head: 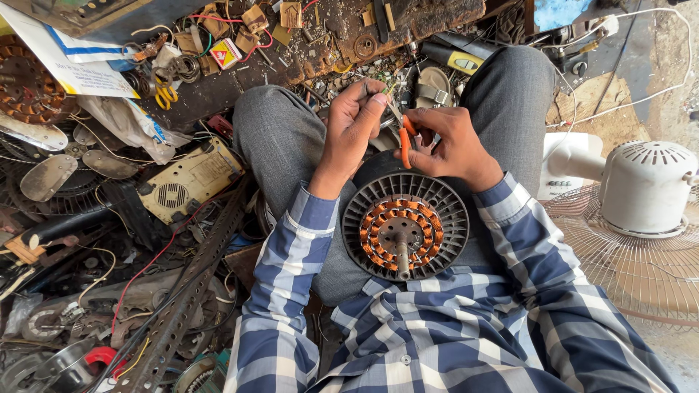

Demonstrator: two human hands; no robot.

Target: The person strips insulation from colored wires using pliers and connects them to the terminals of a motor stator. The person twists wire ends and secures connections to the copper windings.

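Round black fan motor with copper windings [405, 225] in your lap | both hands just beyond it | left hand [351, 127] pinches thin wire | right hand [451, 145] grips orange-handled pliers [405, 140], nearer motor

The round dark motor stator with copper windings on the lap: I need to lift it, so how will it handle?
The round dark motor stator with copper windings is probably heavy for its size, being metal and dense coils. Its round rim could roll off the lap; the central shaft offers a stiff grip.
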